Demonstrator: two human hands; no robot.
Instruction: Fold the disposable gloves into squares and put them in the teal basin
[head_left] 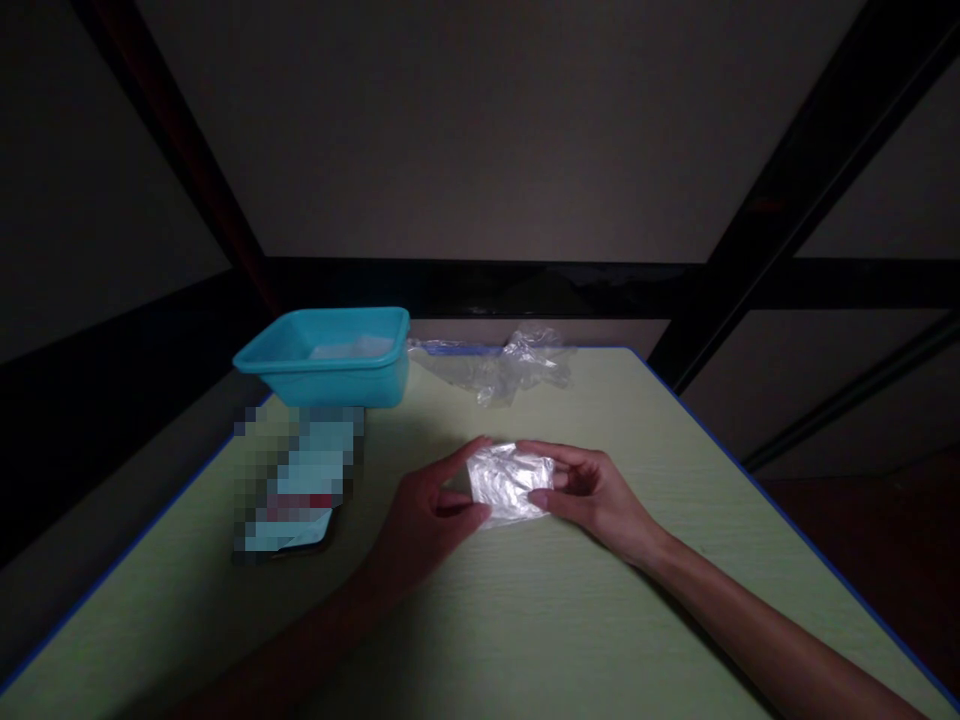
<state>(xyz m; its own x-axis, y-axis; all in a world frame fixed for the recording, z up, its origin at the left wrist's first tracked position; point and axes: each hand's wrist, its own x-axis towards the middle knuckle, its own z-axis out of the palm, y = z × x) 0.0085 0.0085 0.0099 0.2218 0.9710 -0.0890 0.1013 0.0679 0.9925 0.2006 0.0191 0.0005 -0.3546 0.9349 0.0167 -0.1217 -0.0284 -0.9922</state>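
Observation:
My left hand [431, 510] and my right hand [589, 492] meet over the middle of the pale green table [525, 620]. Between them they pinch a small folded piece of clear plastic film [510, 482], the left hand at its left edge, the right hand at its right edge. The film sits just above the tabletop. Both hands have fingers and thumb closed on it.
A teal plastic tub [330, 357] stands at the table's far left, something pale inside. A crumpled clear plastic bag [502, 365] lies at the far edge. A blurred flat object [296, 480] lies left of my hands. Dark frame bars rise behind.

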